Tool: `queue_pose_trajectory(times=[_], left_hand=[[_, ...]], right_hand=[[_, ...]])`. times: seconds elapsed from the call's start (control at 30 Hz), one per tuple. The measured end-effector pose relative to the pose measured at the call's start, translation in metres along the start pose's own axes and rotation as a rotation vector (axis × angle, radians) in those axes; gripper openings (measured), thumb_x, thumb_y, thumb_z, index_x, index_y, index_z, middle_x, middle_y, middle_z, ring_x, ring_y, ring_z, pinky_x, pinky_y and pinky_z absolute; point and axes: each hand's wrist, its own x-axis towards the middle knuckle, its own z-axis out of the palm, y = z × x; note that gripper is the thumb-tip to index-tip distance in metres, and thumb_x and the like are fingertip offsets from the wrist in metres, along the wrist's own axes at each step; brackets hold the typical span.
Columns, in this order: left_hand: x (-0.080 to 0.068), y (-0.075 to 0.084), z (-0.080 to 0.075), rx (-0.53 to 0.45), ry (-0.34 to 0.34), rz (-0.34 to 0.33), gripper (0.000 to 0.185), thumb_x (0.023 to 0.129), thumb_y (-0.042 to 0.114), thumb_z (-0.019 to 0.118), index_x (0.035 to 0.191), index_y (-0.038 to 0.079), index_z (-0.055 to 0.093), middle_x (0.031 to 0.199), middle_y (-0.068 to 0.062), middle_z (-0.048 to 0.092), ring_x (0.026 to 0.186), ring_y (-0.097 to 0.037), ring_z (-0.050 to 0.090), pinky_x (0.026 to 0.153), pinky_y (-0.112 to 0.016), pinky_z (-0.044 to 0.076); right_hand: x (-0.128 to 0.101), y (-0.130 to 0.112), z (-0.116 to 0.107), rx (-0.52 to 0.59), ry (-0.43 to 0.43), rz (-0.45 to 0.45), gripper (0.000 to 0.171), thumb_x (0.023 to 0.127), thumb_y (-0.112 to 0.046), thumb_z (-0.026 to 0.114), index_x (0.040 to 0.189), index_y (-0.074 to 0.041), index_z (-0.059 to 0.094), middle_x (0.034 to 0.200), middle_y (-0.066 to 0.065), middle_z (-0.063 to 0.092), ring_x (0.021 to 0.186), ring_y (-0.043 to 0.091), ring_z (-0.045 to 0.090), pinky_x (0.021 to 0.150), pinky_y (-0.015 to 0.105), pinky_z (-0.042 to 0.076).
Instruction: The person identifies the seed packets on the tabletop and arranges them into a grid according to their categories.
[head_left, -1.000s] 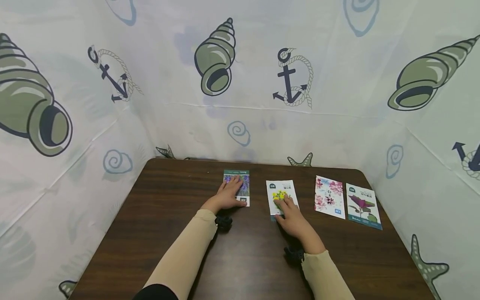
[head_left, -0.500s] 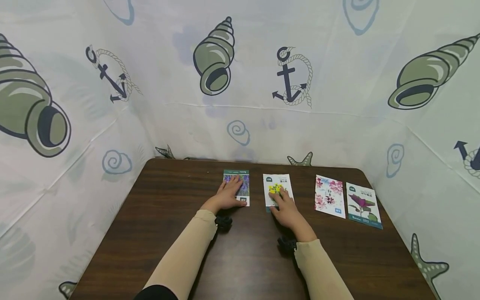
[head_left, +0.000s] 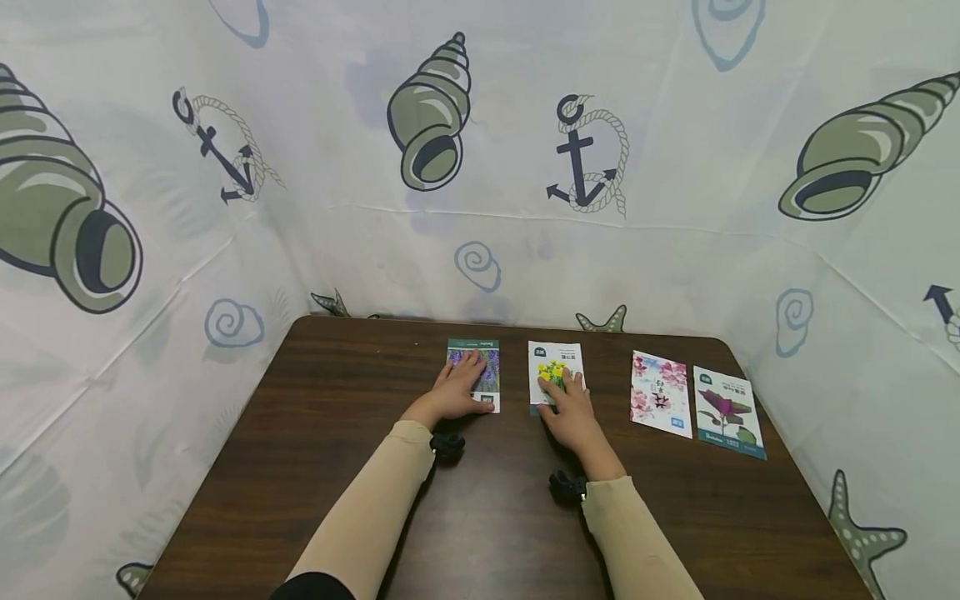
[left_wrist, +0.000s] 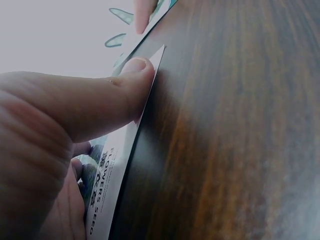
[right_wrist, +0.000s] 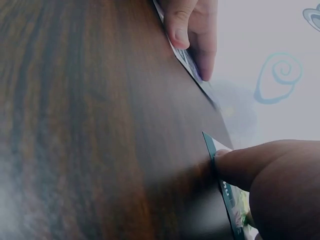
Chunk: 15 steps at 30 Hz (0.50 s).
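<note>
**Two flat hands on two of four seed packets**

The left hand (head_left: 459,392) lies flat on the purple-flower packet (head_left: 480,360), the leftmost of the row, with its fingers straight and spread over the print and its thumb pressed at the near right corner. The left wrist view shows that thumb (left_wrist: 131,82) lying along the packet's edge where it meets the wood. Nothing is gripped or lifted; the packet lies flat on the bench (head_left: 315,433).

Just to the right, with a narrow strip of wood between the two, the right hand (head_left: 572,410) rests on the yellow-flower packet (head_left: 557,360). Its fingers are straight and cover the lower half, and the thumb sits at the near left corner, as the right wrist view shows.

Further right, well apart from both hands, lie the pink-blossom packet (head_left: 660,393) and the purple-leaf packet (head_left: 727,411), side by side and almost touching.

Count: four packets in one row along the far half of the bench, two hands, two under a hand, two untouched.
</note>
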Motion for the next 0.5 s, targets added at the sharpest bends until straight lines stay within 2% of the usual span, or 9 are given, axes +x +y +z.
queue_pose_trajectory(times=[0.2, 0.33, 0.5], left_hand=[[-0.0034, 0.0014, -0.0019, -0.011, 0.015, 0.019, 0.109, 0.097, 0.054, 0.079, 0.176, 0.011, 0.017, 0.186, -0.010, 0.001, 0.173, -0.032, -0.005, 0.137, -0.060, -0.011], [-0.0014, 0.0001, -0.0009, -0.008, 0.013, 0.010, 0.108, 0.097, 0.053, 0.078, 0.176, 0.011, 0.017, 0.186, -0.009, -0.001, 0.173, -0.029, -0.007, 0.138, -0.058, -0.012], [0.0018, -0.0022, 0.0006, 0.001, -0.002, -0.003, 0.109, 0.097, 0.054, 0.078, 0.177, 0.014, 0.015, 0.186, -0.006, -0.003, 0.173, -0.026, -0.009, 0.138, -0.055, -0.013]], right_hand=[[-0.0023, -0.0010, 0.0004, 0.030, 0.020, -0.009, 0.057, 0.104, -0.024, 0.075, 0.159, -0.014, 0.059, 0.177, 0.033, 0.023, 0.166, 0.056, 0.010, 0.132, 0.075, 0.012], [-0.0012, -0.0011, -0.0035, 0.031, -0.029, -0.008, 0.060, 0.106, -0.026, 0.073, 0.162, -0.014, 0.055, 0.178, 0.031, 0.018, 0.167, 0.054, 0.007, 0.133, 0.074, 0.009], [0.0022, 0.0013, -0.0086, 0.051, -0.096, 0.002, 0.062, 0.106, -0.022, 0.068, 0.165, -0.014, 0.051, 0.180, 0.031, 0.012, 0.168, 0.054, 0.002, 0.133, 0.075, 0.006]])
